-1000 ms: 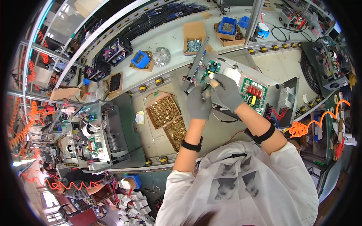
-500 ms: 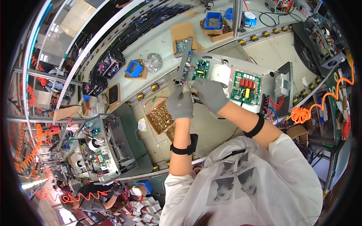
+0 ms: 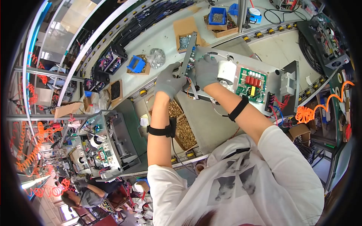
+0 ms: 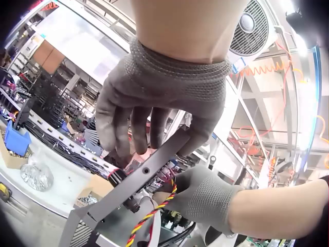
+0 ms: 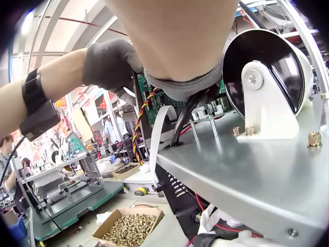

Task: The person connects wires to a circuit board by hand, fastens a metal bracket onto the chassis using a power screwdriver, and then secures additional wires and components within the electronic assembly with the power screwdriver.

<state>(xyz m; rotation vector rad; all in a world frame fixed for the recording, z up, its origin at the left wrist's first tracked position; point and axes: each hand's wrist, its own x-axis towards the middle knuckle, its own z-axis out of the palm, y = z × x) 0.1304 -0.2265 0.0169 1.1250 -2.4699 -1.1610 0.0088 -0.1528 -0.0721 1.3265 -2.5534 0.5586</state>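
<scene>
My gloved left hand grips the upright grey metal panel at the end of an electrical chassis, its fingers curled over the edge in the left wrist view. My gloved right hand reaches in behind the panel, close over a small green circuit board. Its fingertips are hidden, so I cannot tell whether they pinch anything. Beside that hand run a twisted red, yellow and black wire and a white flat cable. A white cylinder sits on the chassis plate to its right.
A green board with red parts lies farther right on the chassis. Brass fittings fill a cardboard box below the left forearm. Behind stand an open carton of screws and blue bins. Another chassis stands at left.
My hands, close together at the chassis's near corner before, have separated. The left has moved to the panel's outer side, the right farther in behind it. The view has shifted too.
</scene>
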